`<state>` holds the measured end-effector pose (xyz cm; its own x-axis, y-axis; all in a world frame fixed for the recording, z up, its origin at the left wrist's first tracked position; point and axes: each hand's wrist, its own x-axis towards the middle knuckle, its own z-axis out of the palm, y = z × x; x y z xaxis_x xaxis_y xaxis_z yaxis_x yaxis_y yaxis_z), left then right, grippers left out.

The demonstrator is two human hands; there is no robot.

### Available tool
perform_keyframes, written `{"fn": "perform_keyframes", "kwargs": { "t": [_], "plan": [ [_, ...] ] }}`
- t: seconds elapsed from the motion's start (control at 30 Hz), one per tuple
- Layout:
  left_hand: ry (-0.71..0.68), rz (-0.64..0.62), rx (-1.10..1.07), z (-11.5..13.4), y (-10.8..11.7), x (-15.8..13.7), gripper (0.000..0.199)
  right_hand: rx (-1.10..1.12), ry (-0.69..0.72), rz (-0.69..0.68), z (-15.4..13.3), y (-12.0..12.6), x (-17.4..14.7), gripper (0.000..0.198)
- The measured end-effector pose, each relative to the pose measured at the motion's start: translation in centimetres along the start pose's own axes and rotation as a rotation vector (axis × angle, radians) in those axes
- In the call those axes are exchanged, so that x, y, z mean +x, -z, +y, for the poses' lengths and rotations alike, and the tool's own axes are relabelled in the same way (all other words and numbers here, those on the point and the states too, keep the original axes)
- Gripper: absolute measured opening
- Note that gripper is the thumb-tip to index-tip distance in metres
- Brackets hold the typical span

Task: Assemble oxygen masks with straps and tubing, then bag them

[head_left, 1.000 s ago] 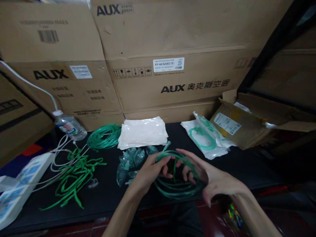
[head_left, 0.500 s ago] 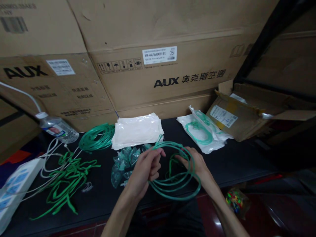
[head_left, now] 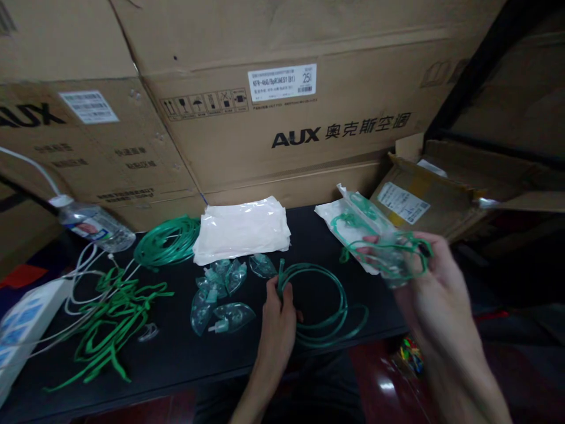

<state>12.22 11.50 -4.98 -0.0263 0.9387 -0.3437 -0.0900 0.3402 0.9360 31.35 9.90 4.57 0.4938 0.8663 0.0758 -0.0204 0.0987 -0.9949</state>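
My left hand (head_left: 279, 315) pinches one end of a loosely coiled green tube (head_left: 342, 294) low over the black tabletop. On the right, my raised right hand (head_left: 441, 282) is closed around a clear oxygen mask (head_left: 392, 259) with a green elastic strap trailing from it; the motion blurs its outline. Behind that mask lie white packs (head_left: 344, 221) with clear fronts and green tubing inside. Several loose clear mask shells (head_left: 233, 318) with green connectors lie left of my left hand.
A stack of white pouches (head_left: 242, 229) lies at the back. Leftward are a green tube bundle (head_left: 170, 241), a pile of green straps (head_left: 110, 330), a water bottle (head_left: 97, 224) and a power strip (head_left: 26, 330). An opened carton (head_left: 406, 200) stands at the back right.
My right hand has left the tube coil and moved up and right with a strapped mask in it. The left hand still grips the coil, now lower, and the view has shifted slightly.
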Motion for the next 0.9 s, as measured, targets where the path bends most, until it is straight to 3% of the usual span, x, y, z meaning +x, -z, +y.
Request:
{"fn": "perform_keyframes", "kwargs": {
  "t": [0.07, 0.13, 0.23, 0.33, 0.47, 0.67, 0.9],
  "plan": [
    [-0.026, 0.028, 0.072, -0.1, 0.0, -0.3, 0.036, 0.207, -0.193, -0.122, 1.3, -2.1, -2.0, 0.035],
    [-0.044, 0.071, 0.118, -0.2, 0.0, -0.5, 0.035, 0.277, -0.351, -0.241, 3.8, -3.5, -3.9, 0.035],
    [-0.046, 0.14, 0.128, -0.4, 0.1, -0.6, 0.041, 0.267, -0.327, -0.17, 7.7, -3.3, -6.1, 0.03],
    [-0.035, 0.138, 0.104, -0.1, 0.4, -0.8, 0.053, 0.28, -0.295, -0.112, 10.0, -1.9, -7.0, 0.03],
    [-0.021, 0.02, 0.218, 0.8, 1.0, -0.9, 0.058, 0.299, -0.261, -0.151, 9.7, -1.4, -5.7, 0.025],
    [-0.028, -0.086, 0.383, 1.6, 1.1, -1.2, 0.062, 0.29, -0.261, -0.264, 8.8, -3.2, -2.4, 0.025],
    [-0.296, -0.058, 0.546, 1.8, 1.7, -0.7, 0.038, 0.274, -0.355, -0.316, 10.1, -3.3, -2.0, 0.035]
  ]
}}
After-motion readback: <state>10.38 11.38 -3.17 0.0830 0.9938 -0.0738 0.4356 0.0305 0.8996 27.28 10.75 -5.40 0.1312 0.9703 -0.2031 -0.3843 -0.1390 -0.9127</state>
